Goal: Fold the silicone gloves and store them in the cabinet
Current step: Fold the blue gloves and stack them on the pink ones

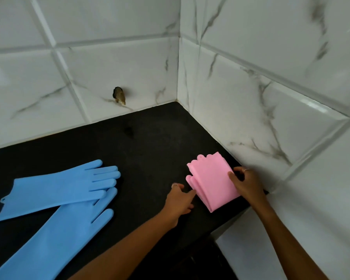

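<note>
Pink gloves [211, 181] folded into a compact stack, near-right on black counter [141, 142], close to tiled wall [261, 110]. Cuff scallops at far end, fold at near end, fingertips peeking at left edge.

R hand [248, 183]: fingers curled over stack's right edge, gripping it; prob. to hold layers flat so silicone doesn't spring open.

L hand [179, 200]: fingers loosely extended, tips touching stack's left-near edge, holding nothing. Looks like squaring the fold or getting ready to scoop it up.

Blue gloves [55, 197]: two, unfolded, crossed one over other, left side, well apart from pink. Likely parked there as next to fold.

Cabinet not in view. Judgement: roughly halfway, nothing stored yet.

Dark hole [119, 95] in far wall tile.
</note>
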Demonstrator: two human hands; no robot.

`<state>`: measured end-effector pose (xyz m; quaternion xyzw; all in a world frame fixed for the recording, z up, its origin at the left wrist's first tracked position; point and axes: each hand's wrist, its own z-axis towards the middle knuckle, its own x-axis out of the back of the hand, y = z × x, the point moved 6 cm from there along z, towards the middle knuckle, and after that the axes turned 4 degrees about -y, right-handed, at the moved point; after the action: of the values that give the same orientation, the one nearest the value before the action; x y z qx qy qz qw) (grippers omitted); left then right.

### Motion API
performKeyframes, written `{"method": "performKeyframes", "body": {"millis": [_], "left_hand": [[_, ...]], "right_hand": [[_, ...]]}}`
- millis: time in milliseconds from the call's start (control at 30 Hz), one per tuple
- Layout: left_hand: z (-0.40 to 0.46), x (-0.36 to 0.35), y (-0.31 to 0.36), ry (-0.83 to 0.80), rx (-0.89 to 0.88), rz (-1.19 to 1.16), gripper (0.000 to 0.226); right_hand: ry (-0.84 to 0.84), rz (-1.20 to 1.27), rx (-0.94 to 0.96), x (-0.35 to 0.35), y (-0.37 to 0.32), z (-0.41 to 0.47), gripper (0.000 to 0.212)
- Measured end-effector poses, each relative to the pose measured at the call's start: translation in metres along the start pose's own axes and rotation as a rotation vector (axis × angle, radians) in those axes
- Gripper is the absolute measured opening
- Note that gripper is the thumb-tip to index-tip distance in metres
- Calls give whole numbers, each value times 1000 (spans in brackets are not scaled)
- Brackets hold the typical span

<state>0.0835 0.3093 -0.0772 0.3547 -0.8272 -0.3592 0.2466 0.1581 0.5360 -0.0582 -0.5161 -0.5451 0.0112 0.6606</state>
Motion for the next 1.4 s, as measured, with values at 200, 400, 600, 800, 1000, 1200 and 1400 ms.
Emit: {"method": "performKeyframes", "body": {"millis": [200,400,600,800,1000,1200,1400], "left_hand": [[-35,104,-17,156,-152,112,31],[-74,197,-41,502,-205,261,20],[-113,261,-84,642,-170,271,24],[-144,293,-132,708,-141,368,32],[-152,292,-150,589,-173,564,54],[-142,243,-179,328,-129,944,87],[-136,246,-180,378,-100,884,82]], "right_hand": [[157,-216,191,-21,-54,-12,34],[48,-170,411,-90,-137,-43,28],[-256,-202,603,-180,-198,-92,40],[-524,-433,746,-261,-237,-140,65],[-438,-473,708,-282,-247,-148,55],[-317,-462,733,-277,-262,-134,34],[-168,-379,775,-257,-296,-118,21]]}}
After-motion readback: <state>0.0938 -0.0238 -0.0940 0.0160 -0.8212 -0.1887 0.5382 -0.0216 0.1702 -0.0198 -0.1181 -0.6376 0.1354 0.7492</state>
